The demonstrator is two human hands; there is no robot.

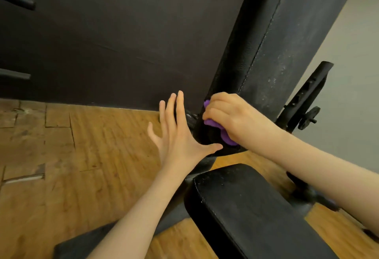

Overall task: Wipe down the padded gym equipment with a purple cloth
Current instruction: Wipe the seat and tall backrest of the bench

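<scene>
Wiping the pad's lower edge
Right hand [231, 115] fingers bunch the soft, light cloth [222, 133] against the back pad [266, 53]; left hand [180, 135] fingers spread apart.

I'm working in a tight corner where the back pad [272, 39] is coming down toward the seat pad [252, 207]. My left hand [180, 133] is taking up the side of the back pad toward the dark wall [114, 33], the adjuster bracket [307, 98] is crowding its far side, and wood floor [61, 156] is lying open beyond my left hand.
</scene>
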